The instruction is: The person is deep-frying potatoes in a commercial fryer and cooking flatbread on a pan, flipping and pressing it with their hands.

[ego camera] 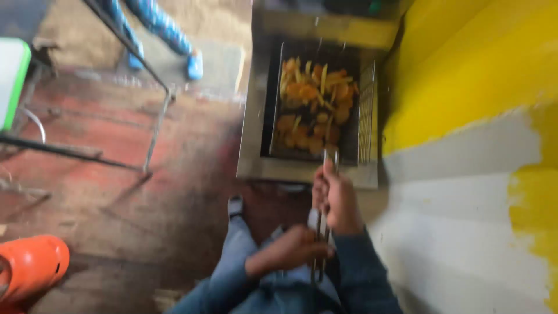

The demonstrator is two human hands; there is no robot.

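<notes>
The right hand (337,200) is wrapped tight around the long metal handle (321,244) of a wire fry basket (366,116), gripping high up, close to where the handle meets the basket's near edge. The left hand (290,247) closes on the same handle lower down, nearer the body, just above the person's jeans-clad knee. Both fists are shut on the rods, one ahead of the other.

Straight ahead of the right hand, the basket sits in a steel fryer tank (253,128), with golden chips and orange fried pieces (314,104) heaped inside. I judge the load to be fairly heavy at the far end of a thin lever, so the two-hand hold spread along the handle suits it. The wire is stiff, probably greasy and hot near the tank, so the end nearest the body looks the safest place to hold. The food is loose and would spill if the basket tipped.

To the right of the hands rises a wall (465,116) painted yellow above and white below. To the left lie a worn reddish floor, a dark metal frame (154,125), and further out a white panel with a green edge (11,75). An orange clog (32,264) shows at the lower left. No readable labels or signs appear; the frame is blurred.
</notes>
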